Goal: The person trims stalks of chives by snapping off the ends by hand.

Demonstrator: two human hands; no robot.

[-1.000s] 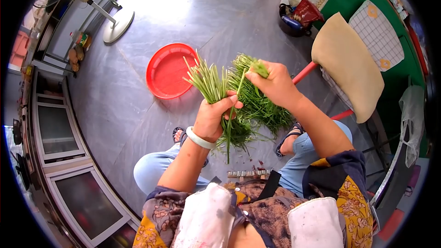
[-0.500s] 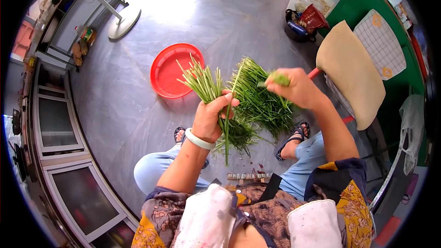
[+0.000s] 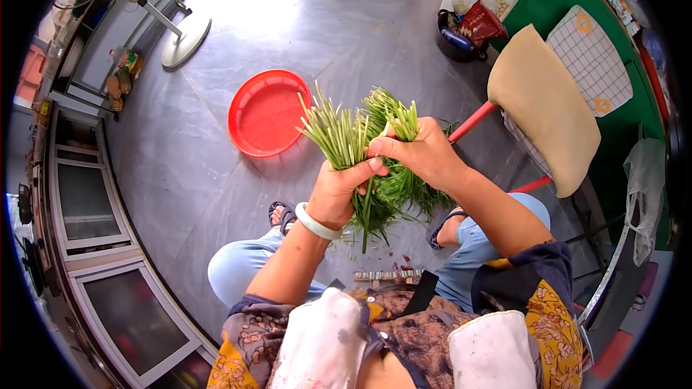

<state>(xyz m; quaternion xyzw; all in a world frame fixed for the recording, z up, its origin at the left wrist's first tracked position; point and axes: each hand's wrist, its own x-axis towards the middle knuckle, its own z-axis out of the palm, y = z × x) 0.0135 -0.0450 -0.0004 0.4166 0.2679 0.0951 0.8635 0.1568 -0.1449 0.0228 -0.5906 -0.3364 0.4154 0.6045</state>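
My left hand [image 3: 337, 193], a pale bangle on its wrist, is closed around a thick bunch of chives [image 3: 336, 133]. The pale cut ends point up and the green leaves hang below the fist. Close against it, my right hand [image 3: 431, 157] grips a smaller tuft of chives [image 3: 405, 122], stem ends up. The thumbs of both hands nearly meet. Behind and beneath the hands, a loose pile of chives [image 3: 378, 103] lies on the floor, partly hidden by my right hand and forearm.
A red plastic basin [image 3: 265, 142] rests on the grey tiled floor [image 3: 180, 173], ahead and left. To the right is a chair with a tan seat pad [image 3: 551, 108]. A fan base [image 3: 186, 39] stands far left, cabinets [image 3: 90, 202] nearer. A dark pot [image 3: 461, 47] sits at upper right.
My right hand has come left and slightly down from beside the pile to my left hand, with the small tuft in its grip. My left hand keeps its bunch. The view has shifted slightly.
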